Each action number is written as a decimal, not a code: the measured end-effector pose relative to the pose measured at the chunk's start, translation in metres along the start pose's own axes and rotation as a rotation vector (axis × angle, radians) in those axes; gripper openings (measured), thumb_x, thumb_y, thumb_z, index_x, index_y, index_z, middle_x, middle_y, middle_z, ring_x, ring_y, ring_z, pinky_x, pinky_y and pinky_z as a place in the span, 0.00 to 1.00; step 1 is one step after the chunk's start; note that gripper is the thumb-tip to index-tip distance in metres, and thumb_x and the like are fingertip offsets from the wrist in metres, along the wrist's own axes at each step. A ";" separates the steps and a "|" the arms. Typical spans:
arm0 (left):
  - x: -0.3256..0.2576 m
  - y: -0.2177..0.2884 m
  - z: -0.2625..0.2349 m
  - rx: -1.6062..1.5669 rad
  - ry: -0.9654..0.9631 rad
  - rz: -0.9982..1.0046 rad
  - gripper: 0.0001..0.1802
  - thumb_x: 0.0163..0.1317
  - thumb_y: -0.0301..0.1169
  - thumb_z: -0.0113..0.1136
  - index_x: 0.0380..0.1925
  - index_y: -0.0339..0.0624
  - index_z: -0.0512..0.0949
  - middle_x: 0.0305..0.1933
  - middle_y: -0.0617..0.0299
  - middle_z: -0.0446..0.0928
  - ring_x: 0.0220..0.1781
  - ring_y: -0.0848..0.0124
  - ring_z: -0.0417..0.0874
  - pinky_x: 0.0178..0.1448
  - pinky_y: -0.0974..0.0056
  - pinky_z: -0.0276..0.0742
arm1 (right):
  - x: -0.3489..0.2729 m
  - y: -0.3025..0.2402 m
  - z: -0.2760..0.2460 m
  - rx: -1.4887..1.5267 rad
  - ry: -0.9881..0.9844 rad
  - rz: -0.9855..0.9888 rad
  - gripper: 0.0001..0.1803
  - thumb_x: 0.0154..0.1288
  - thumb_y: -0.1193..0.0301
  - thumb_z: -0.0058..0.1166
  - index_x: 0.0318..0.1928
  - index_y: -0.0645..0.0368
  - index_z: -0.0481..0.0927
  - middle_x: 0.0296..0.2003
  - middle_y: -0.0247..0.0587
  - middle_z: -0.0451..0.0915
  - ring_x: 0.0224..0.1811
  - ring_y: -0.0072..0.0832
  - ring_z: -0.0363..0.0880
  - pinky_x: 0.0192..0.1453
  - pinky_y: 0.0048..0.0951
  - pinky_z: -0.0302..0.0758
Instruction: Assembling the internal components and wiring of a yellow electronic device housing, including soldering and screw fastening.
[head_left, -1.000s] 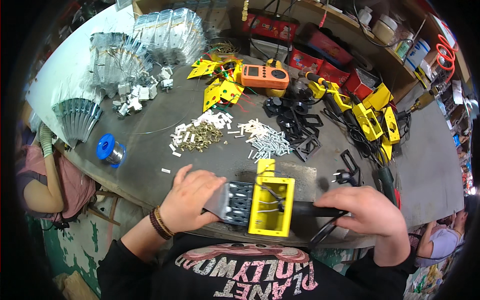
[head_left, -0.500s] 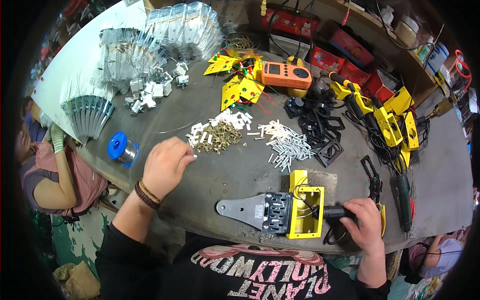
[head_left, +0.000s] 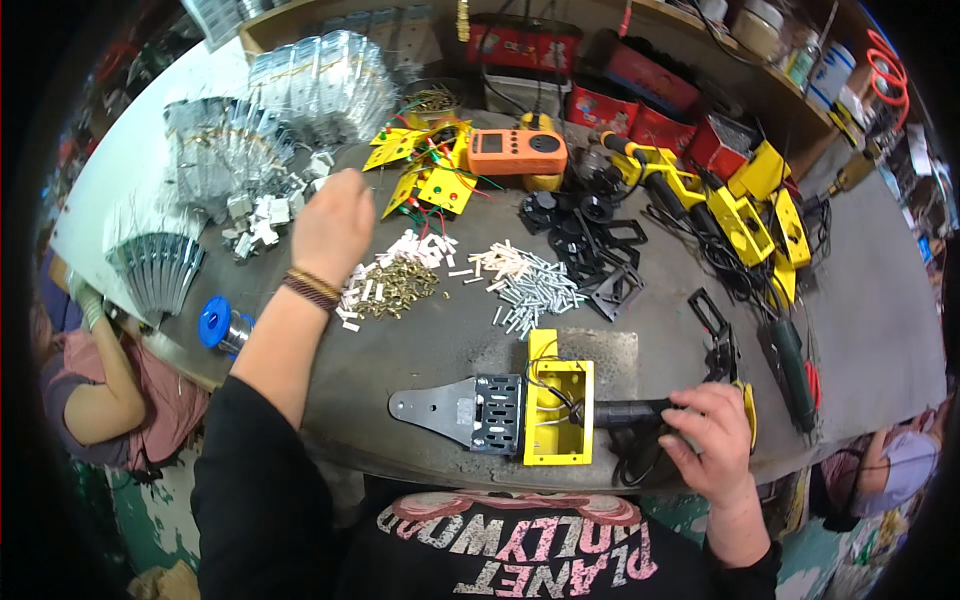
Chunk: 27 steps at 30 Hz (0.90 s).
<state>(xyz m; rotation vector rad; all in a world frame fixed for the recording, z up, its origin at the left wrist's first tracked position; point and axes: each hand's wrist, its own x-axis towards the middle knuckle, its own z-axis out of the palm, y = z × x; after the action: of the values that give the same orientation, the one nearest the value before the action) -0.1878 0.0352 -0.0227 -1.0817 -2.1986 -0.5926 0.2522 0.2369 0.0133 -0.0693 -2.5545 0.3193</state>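
My left hand [head_left: 335,225] reaches forward over the bench, just beyond a heap of small brass-coloured fittings [head_left: 400,290] and close to the white blocks [head_left: 262,218]. Its fingers are hidden behind the back of the hand. Near the front edge lies a tool with a flat tapered metal plate [head_left: 435,408], a slotted bracket [head_left: 496,413] and an open yellow housing [head_left: 560,455] with wires inside. Out of the housing's right side runs a black handle [head_left: 630,411]. My right hand [head_left: 712,440] loosely grips the far end of that handle, thumb below and fingers above.
Screws [head_left: 540,295], black plastic parts [head_left: 585,235] and yellow plates with lights [head_left: 440,188] lie mid-bench. An orange meter [head_left: 517,152] stands behind. Yellow housings [head_left: 740,225] with cables crowd the right. A solder spool [head_left: 222,325] sits left. Other people [head_left: 100,390] sit at both sides.
My left hand has moved forward past the brass fittings; the small white piece at its fingertips no longer shows. The whole view has shifted slightly. My right hand stays at the handle.
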 end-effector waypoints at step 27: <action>-0.155 0.161 -0.107 -1.206 -0.295 -0.425 0.13 0.60 0.19 0.63 0.46 0.34 0.78 0.38 0.54 0.85 0.33 0.81 0.85 0.35 0.71 0.79 | 0.083 -0.096 0.074 0.370 -0.058 -0.012 0.17 0.60 0.68 0.67 0.50 0.54 0.85 0.30 0.37 0.79 0.31 0.34 0.81 0.33 0.34 0.77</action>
<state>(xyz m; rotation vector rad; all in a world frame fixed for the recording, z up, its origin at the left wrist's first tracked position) 0.0525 -0.0237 -0.0338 -1.2552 -2.2729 -2.2458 0.1438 0.1375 0.0200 0.0955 -2.5073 0.7924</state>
